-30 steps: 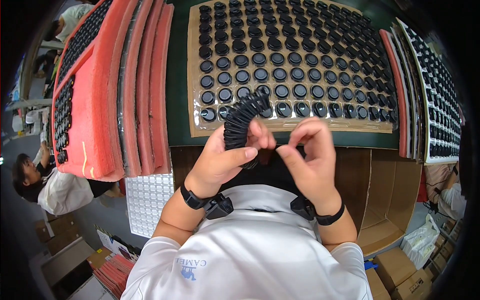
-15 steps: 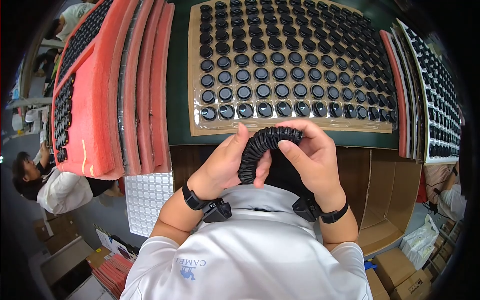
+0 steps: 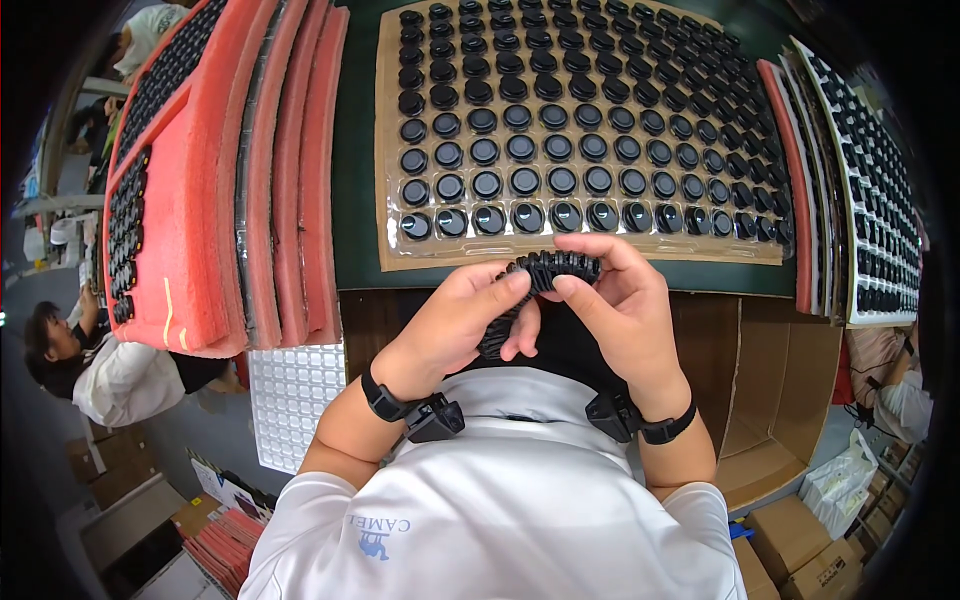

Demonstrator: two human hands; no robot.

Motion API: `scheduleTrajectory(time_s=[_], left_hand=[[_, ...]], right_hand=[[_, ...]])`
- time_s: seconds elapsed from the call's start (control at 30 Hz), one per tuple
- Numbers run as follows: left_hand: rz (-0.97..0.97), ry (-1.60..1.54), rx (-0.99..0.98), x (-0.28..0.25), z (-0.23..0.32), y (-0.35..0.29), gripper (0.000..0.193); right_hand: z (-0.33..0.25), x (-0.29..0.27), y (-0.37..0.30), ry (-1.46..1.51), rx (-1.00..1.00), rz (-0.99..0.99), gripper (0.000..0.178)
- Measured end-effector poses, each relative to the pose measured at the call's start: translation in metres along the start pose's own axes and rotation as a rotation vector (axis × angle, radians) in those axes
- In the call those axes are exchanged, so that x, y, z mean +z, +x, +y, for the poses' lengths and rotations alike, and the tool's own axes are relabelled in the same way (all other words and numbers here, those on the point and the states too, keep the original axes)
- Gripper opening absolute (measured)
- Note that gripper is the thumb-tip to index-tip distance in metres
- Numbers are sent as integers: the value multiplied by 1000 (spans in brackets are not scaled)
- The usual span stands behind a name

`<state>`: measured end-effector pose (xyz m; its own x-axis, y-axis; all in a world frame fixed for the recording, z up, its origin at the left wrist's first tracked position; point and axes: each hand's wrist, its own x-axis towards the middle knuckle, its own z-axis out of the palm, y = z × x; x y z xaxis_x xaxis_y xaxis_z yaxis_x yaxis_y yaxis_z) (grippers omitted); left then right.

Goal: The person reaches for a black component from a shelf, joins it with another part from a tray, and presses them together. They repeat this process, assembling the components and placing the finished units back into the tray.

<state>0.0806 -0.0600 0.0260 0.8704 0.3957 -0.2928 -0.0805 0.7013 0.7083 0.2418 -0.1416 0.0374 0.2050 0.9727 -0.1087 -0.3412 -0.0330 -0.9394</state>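
Left hand (image 3: 455, 325) and right hand (image 3: 625, 305) grip a curved stack of round black plastic caps (image 3: 545, 272); clear blister tray (image 3: 400, 255) of caps at twelve o'clock; next, peeling one cap off calls for fingertip care.

Tray of black caps (image 3: 560, 140) blocks bench ahead, caps closely packed. Red foam sheets (image 3: 230, 200) wall left, stacked trays (image 3: 860, 190) right. Open cardboard box (image 3: 770, 400) lower right, seemingly free room inside.

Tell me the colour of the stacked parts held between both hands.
Black; the curved stack of round parts shows in the head view.
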Motion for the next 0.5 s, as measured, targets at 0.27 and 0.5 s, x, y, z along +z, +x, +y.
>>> scheduleTrajectory(time_s=[0.27, 0.5], left_hand=[[122, 251, 36, 7, 4, -7, 24], [111, 312, 80, 13, 4, -10, 20]], right_hand=[[-5, 3, -9, -48, 8, 3, 27], [-3, -1, -13, -256, -111, -57, 28]])
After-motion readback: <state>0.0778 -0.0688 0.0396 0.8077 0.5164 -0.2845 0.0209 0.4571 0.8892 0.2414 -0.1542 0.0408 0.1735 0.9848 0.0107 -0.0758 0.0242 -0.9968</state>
